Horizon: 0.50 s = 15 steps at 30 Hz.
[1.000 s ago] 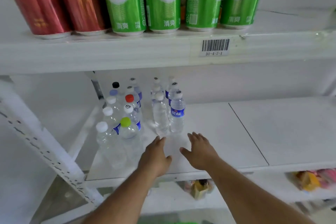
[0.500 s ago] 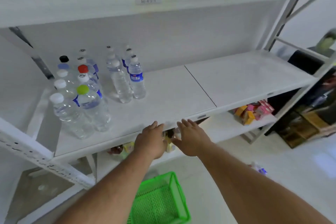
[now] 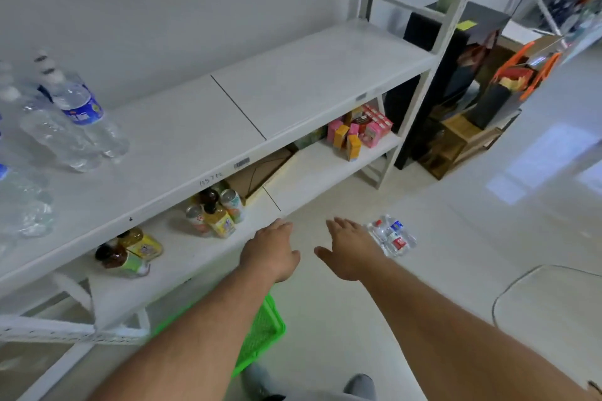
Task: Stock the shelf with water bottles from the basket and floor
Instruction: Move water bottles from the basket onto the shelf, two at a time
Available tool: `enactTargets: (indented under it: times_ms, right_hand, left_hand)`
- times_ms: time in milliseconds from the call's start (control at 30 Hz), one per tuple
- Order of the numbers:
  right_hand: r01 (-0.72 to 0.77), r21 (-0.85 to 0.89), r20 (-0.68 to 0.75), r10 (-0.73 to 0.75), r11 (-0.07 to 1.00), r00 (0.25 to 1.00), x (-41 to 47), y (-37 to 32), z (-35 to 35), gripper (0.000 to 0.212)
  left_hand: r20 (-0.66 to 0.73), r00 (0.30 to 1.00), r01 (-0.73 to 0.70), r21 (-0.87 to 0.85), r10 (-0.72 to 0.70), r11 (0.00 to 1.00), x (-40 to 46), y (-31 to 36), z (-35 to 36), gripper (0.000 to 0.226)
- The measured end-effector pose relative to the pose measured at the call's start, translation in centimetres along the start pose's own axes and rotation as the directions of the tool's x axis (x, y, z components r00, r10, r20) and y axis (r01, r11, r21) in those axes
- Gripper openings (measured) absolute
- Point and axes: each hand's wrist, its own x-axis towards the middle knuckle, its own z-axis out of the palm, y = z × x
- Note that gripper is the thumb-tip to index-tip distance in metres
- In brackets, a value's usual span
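While both hands hang empty with fingers spread, the small cluster of water bottles (image 3: 392,235) lies on the floor (image 3: 456,238) just beyond the right hand (image 3: 350,249) — touching or merely beside its fingertips, I cannot tell. The left hand (image 3: 272,252) sits farther off, toward the shelf (image 3: 182,153) edge (the bottles' long axes look blurred). Likely the right hand's grip takes them.
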Motion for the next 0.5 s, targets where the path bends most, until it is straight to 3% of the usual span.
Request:
enactTargets:
  times_ms: [233,500]
  right_hand:
    - [-0.087,0.017,-0.007,0.087,0.996,0.996,-4.0,11.7,-2.0,0.071]
    - [-0.175,0.04,0.031,0.174,0.984,0.984,-3.2,18.4,-2.9,0.07]
  left_hand:
    - [0.05,0.999,-0.019,0.02,0.018,1.0,1.1,9.5,3.0,0.071]
    - [0.128,0.991,-0.033,0.014,0.031,0.999,5.4,14.9,4.8,0.071]
